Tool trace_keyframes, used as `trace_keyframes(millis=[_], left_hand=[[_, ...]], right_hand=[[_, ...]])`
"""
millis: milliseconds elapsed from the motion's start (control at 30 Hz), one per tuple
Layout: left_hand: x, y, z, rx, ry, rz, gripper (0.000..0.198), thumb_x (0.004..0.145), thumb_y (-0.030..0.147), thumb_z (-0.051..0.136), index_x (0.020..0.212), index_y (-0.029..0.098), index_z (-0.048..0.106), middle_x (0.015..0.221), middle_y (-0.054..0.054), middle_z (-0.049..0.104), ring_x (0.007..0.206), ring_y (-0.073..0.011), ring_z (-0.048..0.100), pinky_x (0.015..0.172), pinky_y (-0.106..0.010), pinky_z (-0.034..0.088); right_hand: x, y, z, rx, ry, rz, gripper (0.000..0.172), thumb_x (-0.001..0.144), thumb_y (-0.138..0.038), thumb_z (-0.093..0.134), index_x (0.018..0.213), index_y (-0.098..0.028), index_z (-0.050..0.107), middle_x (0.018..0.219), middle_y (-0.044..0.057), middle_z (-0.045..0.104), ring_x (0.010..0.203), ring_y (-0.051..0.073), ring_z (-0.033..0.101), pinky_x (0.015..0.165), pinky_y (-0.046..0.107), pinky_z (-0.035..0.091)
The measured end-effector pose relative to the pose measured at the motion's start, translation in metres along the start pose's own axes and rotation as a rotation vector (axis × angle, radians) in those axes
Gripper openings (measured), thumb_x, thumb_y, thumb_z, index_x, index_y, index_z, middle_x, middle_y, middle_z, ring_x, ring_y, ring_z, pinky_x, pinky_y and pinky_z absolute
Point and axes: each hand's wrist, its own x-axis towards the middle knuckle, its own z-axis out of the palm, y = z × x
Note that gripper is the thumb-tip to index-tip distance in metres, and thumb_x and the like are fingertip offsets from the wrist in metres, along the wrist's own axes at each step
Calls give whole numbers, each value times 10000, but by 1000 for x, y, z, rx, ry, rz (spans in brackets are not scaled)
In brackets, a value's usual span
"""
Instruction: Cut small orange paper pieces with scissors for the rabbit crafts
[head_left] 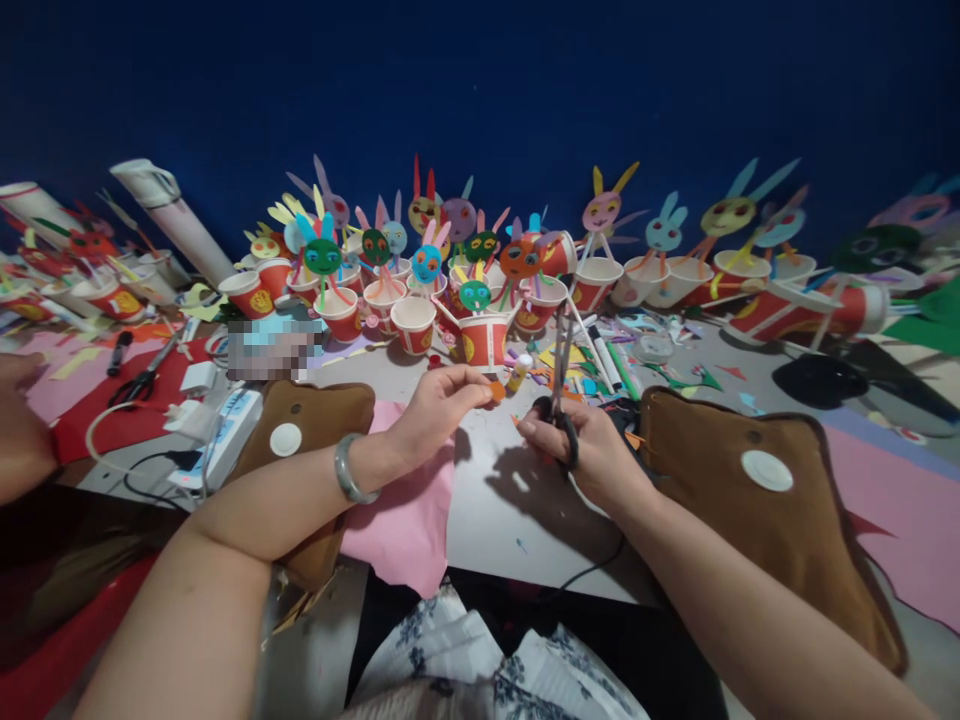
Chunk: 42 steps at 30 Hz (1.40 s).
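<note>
In the head view, my left hand (448, 402) pinches a small orange piece of paper (496, 391) between thumb and fingers. My right hand (589, 445) is closed round the black handles of a pair of scissors (561, 385), whose blades point up and away. A small orange scrap (516, 421) shows at my right fingertips. Below my left wrist, a sheet of pink paper (409, 500) hangs slightly over the table's front edge. A small glue bottle (518, 373) with a yellow label stands just beyond my hands.
Red and white paper cups (482, 342) with paper rabbit figures line the back. Brown cushioned pads (757, 480) lie on both sides. A power strip (219, 437) with cables, other scissors (139, 382) and another person's arm (22, 430) are left. Paper scraps (675, 375) and markers (604, 358) lie right.
</note>
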Motion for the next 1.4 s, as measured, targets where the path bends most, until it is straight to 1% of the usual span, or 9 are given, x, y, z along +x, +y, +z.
trace_keyframes(millis=[133, 300, 500, 700, 767, 867, 1167, 1267, 1400], left_hand=[[-2, -7, 2, 100, -99, -24, 104, 728, 210, 636, 663, 134, 606, 662, -8, 608, 658, -94, 545, 636, -233, 430], [-3, -14, 1, 163, -196, 1, 124, 730, 225, 652, 668, 122, 621, 642, -10, 596, 610, -80, 511, 593, -217, 414], [-3, -15, 2, 163, -197, 10, 107, 741, 194, 612, 657, 129, 624, 664, -19, 621, 652, -99, 551, 639, -224, 448], [-3, -12, 4, 123, -185, 12, 318, 864, 302, 488, 634, 141, 638, 675, -57, 634, 667, -134, 575, 672, -282, 471], [-3, -13, 4, 120, -213, -11, 283, 836, 348, 565, 666, 135, 641, 671, -45, 618, 644, -121, 554, 637, -271, 450], [-4, -14, 3, 128, -238, -31, 210, 711, 309, 730, 701, 125, 628, 664, -15, 592, 598, -87, 500, 571, -239, 394], [-6, -11, 5, 84, -154, -17, 177, 732, 264, 691, 684, 121, 599, 648, 6, 571, 620, -75, 493, 600, -221, 394], [-6, -9, 5, 60, -99, 6, 130, 731, 224, 668, 686, 125, 596, 672, -1, 589, 649, -84, 521, 635, -228, 418], [-5, -6, 4, 41, -70, 37, 104, 738, 208, 652, 695, 130, 598, 686, 0, 596, 664, -87, 532, 642, -228, 425]], right_hand=[[1, 4, -1, 114, 39, 10, 241, 741, -397, 689, 749, -173, 600, 571, -18, 524, 493, 108, 432, 461, 243, 327], [1, 4, 0, 105, 3, -9, 255, 750, -406, 671, 716, -164, 597, 544, -23, 496, 483, 97, 403, 457, 239, 308], [0, 2, 2, 60, -23, 8, 281, 733, -412, 696, 663, -172, 570, 508, -33, 479, 475, 93, 382, 464, 239, 294], [0, 3, 2, 70, -16, 22, 283, 734, -415, 700, 663, -170, 576, 515, -29, 485, 482, 95, 385, 466, 243, 285], [0, 3, 2, 85, -10, 17, 289, 727, -418, 710, 658, -171, 576, 516, -31, 482, 487, 97, 386, 473, 246, 291], [1, 4, 2, 107, -13, -7, 285, 740, -407, 705, 647, -170, 576, 521, -28, 483, 499, 102, 400, 487, 248, 305], [1, 9, 2, 137, -21, -5, 271, 763, -392, 689, 655, -170, 576, 525, -29, 504, 484, 99, 419, 476, 239, 312], [0, 4, 2, 69, -8, -33, 301, 779, -437, 671, 676, -172, 571, 540, -22, 519, 503, 108, 436, 491, 242, 328], [-3, -4, 4, -47, -74, -82, 394, 675, -528, 742, 743, -175, 579, 628, -2, 559, 587, 142, 509, 542, 256, 389]])
